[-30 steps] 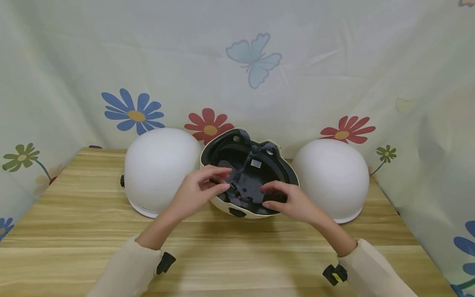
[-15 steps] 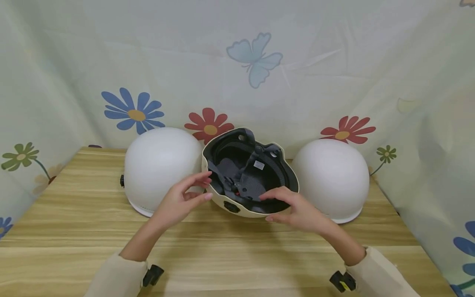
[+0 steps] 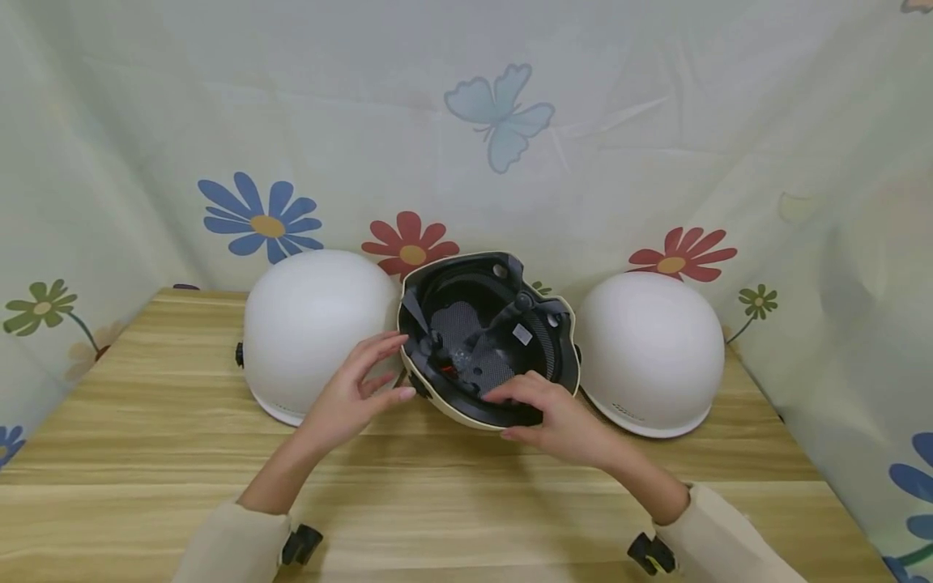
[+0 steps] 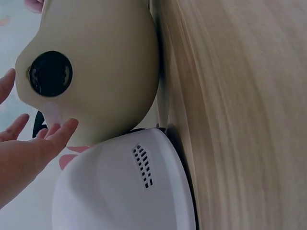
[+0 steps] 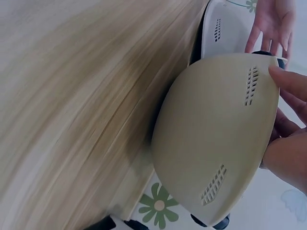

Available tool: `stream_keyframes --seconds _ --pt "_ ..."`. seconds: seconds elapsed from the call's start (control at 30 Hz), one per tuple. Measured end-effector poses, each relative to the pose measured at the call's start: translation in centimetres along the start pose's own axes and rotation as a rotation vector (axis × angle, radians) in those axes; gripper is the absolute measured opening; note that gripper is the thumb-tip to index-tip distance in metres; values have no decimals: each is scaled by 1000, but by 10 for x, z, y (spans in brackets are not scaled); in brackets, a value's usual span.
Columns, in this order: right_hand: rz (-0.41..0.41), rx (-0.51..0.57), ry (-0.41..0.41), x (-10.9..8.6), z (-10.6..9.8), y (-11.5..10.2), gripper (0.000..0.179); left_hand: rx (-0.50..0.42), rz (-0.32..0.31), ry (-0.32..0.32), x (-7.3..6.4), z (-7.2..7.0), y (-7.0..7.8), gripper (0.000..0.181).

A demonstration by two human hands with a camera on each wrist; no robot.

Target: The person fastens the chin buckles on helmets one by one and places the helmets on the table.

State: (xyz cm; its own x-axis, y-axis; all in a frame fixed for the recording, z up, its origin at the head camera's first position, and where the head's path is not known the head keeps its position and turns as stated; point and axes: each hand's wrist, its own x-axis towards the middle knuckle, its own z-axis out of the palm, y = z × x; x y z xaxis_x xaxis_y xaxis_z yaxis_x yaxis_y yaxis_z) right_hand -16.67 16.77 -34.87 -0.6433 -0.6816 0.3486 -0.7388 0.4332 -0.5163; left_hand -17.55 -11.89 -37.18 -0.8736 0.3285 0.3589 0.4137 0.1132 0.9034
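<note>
- Left hand (image 3: 353, 397): fingers apart, at the left rim of cream helmet (image 3: 477, 344); contact unclear from here. Helmet lies to its right.
- Cream helmet: crown down on table (image 3: 452, 506), between two white helmets (image 3: 321, 332). Opening points up, tilted toward the person. Near-round, long axis unclear; can't tell its front.
- Right hand (image 3: 557, 417): nearer one, pinching near rim, thumb outside. Helmet ahead and left.
</note>
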Motion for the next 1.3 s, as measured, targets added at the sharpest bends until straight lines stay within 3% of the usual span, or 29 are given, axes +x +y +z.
stream_keyframes --seconds 0.2,0.5,0.87,1.0,1.13,1.3 --pt "-22 29 24 4 1 -1 38 -25 -15 -9 -1 3 -8 66" --pt "30 86 72 8 -3 -2 36 -7 -34 -68 0 9 -8 75" --pt "137 412 297 16 -22 -15 35 45 -28 -111 8 11 4 75" --pt "214 365 317 15 -34 -15 32 74 -9 -121 12 13 6 74" --pt "293 252 255 14 -49 -18 35 83 -7 -135 16 18 5 73" --pt "312 163 214 13 -59 -21 36 91 -16 -144 20 23 0 69"
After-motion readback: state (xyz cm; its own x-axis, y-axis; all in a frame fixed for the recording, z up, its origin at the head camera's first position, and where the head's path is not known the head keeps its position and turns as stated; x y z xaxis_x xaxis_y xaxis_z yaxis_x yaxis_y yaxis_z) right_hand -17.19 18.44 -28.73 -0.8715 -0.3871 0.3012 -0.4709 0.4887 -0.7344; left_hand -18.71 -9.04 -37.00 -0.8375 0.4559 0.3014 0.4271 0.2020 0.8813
